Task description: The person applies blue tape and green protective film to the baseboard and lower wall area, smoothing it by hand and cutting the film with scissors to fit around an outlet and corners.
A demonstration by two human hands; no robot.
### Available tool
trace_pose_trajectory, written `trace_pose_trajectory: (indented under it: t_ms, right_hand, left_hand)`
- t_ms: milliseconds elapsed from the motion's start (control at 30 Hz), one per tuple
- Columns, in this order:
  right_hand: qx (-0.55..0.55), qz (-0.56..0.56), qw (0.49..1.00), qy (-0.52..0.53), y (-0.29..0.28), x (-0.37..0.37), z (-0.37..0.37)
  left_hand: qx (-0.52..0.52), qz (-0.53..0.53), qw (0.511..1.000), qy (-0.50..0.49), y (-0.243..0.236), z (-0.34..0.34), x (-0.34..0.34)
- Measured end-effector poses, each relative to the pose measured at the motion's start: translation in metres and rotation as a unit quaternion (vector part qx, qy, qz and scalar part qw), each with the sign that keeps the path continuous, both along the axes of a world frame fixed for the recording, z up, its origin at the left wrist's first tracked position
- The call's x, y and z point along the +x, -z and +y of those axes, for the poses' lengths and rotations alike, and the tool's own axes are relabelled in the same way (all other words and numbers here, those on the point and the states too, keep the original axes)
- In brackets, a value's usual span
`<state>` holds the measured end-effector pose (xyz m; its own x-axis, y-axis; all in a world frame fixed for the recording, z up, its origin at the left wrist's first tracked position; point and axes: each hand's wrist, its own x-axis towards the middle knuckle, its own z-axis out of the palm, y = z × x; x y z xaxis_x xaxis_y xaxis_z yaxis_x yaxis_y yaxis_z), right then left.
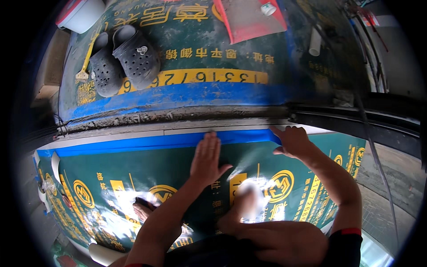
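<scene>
A strip of blue tape (173, 141) runs along the far edge of a green floor covering (169, 164) printed in yellow. My left hand (206, 160) lies flat on the tape near its middle, fingers together and pointing away, thumb spread to the right. At the tape's right end is my right hand (293, 141). Its index finger reaches to the far edge of the strip and its thumb is spread apart on the near side; the other fingers are partly hidden. Neither hand visibly grips anything.
Beyond a dark floor track (173, 115) lies another green sheet with black clogs (135, 58), a red dustpan (253, 22), a white bucket (84, 15) and a yellow-handled tool (83, 73). A cable (380, 164) hangs at right. My bare legs (284, 242) rest on the near covering.
</scene>
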<state>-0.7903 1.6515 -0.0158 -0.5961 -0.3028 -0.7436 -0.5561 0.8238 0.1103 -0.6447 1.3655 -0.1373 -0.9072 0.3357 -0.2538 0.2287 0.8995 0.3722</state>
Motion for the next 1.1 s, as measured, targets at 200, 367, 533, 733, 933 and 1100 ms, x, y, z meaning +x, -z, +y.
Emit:
trace_pose_trajectory:
  t_ms: [200,367,533,733,933,1100]
  right_hand:
    - [-0.05,0.191,0.98,0.013,-0.053,0.03,0.025]
    - [-0.069,0.213,0.955,0.193,-0.138,0.124,0.015]
    - [-0.011,-0.004,0.929,0.369,-0.184,0.266,0.013]
    - [-0.031,0.025,0.789,0.613,-0.144,0.407,0.112]
    - [-0.138,0.195,0.681,0.692,-0.001,0.443,0.204]
    - [-0.197,0.202,0.561,0.778,0.114,0.491,0.225]
  left_hand:
    - [0.092,0.0,0.988,0.126,-0.015,0.082,-0.039]
    - [0.009,-0.014,0.979,0.202,-0.026,0.111,-0.056]
    - [-0.097,-0.076,0.973,0.197,-0.024,0.125,-0.073]
    - [-0.095,-0.066,0.96,0.257,-0.028,0.139,-0.051]
    - [-0.048,0.047,0.975,0.212,-0.009,0.111,-0.029]
    - [0.075,0.011,0.994,0.084,-0.037,0.133,0.0]
